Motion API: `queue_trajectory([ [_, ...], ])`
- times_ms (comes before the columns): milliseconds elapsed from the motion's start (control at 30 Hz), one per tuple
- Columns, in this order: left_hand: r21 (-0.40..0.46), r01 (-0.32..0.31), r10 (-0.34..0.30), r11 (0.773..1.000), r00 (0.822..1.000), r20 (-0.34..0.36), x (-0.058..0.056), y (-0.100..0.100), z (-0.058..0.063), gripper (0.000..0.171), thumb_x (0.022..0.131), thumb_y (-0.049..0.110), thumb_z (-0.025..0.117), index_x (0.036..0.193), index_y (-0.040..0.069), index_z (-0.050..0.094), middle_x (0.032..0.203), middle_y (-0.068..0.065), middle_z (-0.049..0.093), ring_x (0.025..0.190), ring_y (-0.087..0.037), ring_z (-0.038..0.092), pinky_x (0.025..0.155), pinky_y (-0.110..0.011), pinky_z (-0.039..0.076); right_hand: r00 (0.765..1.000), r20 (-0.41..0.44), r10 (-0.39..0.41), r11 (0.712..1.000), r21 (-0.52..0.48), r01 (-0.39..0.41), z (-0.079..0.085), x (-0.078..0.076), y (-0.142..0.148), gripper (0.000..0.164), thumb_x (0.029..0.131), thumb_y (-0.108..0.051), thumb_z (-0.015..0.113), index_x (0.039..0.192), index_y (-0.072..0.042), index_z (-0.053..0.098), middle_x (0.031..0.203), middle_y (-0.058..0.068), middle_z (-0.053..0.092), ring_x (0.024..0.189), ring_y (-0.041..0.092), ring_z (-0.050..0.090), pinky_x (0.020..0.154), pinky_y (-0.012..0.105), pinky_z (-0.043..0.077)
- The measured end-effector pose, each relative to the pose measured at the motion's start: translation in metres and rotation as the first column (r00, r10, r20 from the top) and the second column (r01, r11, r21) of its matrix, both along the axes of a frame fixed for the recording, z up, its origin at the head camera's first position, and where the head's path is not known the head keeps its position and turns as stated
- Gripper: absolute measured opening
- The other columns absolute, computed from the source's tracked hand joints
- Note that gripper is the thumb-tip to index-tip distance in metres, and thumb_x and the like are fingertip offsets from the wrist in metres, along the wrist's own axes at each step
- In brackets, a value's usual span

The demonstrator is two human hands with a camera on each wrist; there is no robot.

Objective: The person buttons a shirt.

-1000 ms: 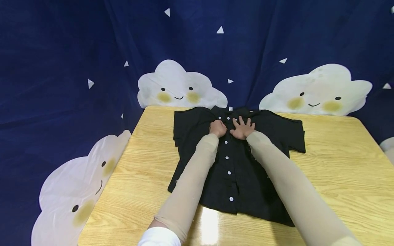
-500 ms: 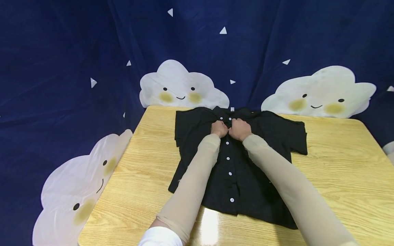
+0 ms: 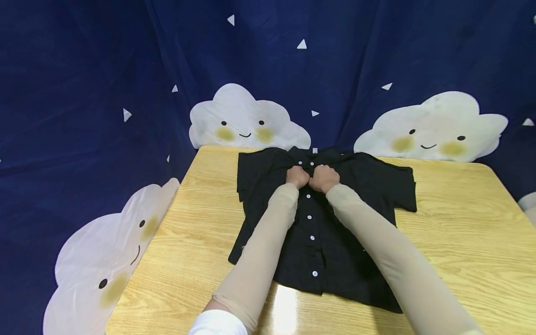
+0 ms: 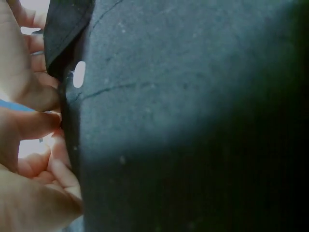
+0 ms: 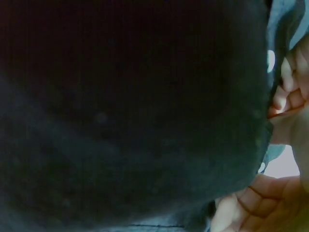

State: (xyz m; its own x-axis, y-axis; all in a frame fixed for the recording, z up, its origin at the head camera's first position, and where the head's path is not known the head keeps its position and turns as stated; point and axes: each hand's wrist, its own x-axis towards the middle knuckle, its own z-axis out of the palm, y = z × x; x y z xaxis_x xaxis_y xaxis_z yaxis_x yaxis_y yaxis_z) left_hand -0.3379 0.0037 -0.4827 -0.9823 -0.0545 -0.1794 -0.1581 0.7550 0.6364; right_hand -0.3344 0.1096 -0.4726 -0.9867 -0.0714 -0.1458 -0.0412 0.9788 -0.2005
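A black short-sleeved button-up shirt (image 3: 349, 272) lies front up, collar away from me, with white buttons down its middle. At the upper chest, my left hand (image 3: 298, 177) pinches the front button band. Close against it on the right, my right hand (image 3: 324, 178) has its fingers curled on the same band. Fingertips of both hands meet at the cloth edge in the left wrist view, just below a white button (image 4: 79, 74). A white button (image 5: 271, 61) also shows near the fingers in the right wrist view. Dark fabric fills most of both wrist views.
The shirt is spread on a light wooden table (image 3: 460, 223). Behind it hangs a dark blue curtain (image 3: 335, 56) with white triangles and smiling clouds. A small white label (image 3: 315, 150) shows at the collar.
My right hand had its fingers spread flat on the shirt; it has curled them and shifted slightly left, beside the left hand. The left hand keeps its pinch in place.
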Motion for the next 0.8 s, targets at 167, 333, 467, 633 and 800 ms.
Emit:
queue_trajectory([
  [167,0.057,-0.008,0.007,0.998,1.0,0.007,0.0012,-0.0013,-0.0011,0.031,0.092,0.015,0.05,0.062,0.012,0.044,0.067,-0.006,0.049,0.07,-0.023,0.052,0.065,-0.029,0.041,1.0,-0.011,0.017,1.0,0.0,-0.017,0.0024,0.0038,0.0009,0.037,0.089,-0.024,0.056,0.106,0.009,0.062,0.107,0.027,0.061,0.096,0.041,0.06,0.078,0.051,0.049],
  [333,0.062,-0.006,0.005,0.998,1.0,0.02,0.0004,-0.0013,-0.0019,0.031,0.094,0.015,0.047,0.063,0.012,0.043,0.068,-0.007,0.049,0.07,-0.023,0.051,0.065,-0.029,0.041,1.0,0.002,0.029,1.0,-0.004,-0.029,0.0028,0.0055,0.0018,0.029,0.088,-0.016,0.055,0.103,0.008,0.063,0.105,0.026,0.062,0.093,0.04,0.061,0.077,0.05,0.049],
  [467,0.043,0.014,-0.015,0.999,1.0,0.02,0.0008,-0.0009,-0.0019,0.028,0.097,0.016,0.042,0.074,0.007,0.055,0.08,-0.011,0.058,0.076,-0.025,0.055,0.07,-0.031,0.045,1.0,-0.005,0.025,1.0,0.003,-0.025,0.0038,0.0057,0.0013,0.029,0.087,-0.014,0.055,0.105,0.008,0.063,0.105,0.026,0.062,0.094,0.04,0.061,0.077,0.05,0.05],
  [633,0.018,0.045,-0.045,0.999,0.999,0.019,0.0014,-0.0011,-0.002,0.029,0.099,0.017,0.039,0.09,0.004,0.063,0.091,-0.014,0.062,0.08,-0.027,0.057,0.072,-0.032,0.046,1.0,-0.005,0.013,1.0,-0.004,-0.013,0.0033,0.0039,0.0018,0.031,0.087,-0.013,0.056,0.109,0.009,0.059,0.105,0.026,0.061,0.094,0.04,0.061,0.077,0.05,0.049],
  [800,0.019,0.043,-0.043,0.999,0.999,0.022,0.0008,-0.0018,-0.0019,0.027,0.099,0.017,0.041,0.089,0.003,0.062,0.093,-0.014,0.062,0.084,-0.028,0.058,0.075,-0.033,0.046,0.996,-0.003,0.089,0.996,-0.013,-0.089,0.0007,0.002,0.0028,0.034,0.094,-0.01,0.048,0.125,0.004,0.044,0.111,0.027,0.056,0.101,0.041,0.057,0.083,0.051,0.046],
])
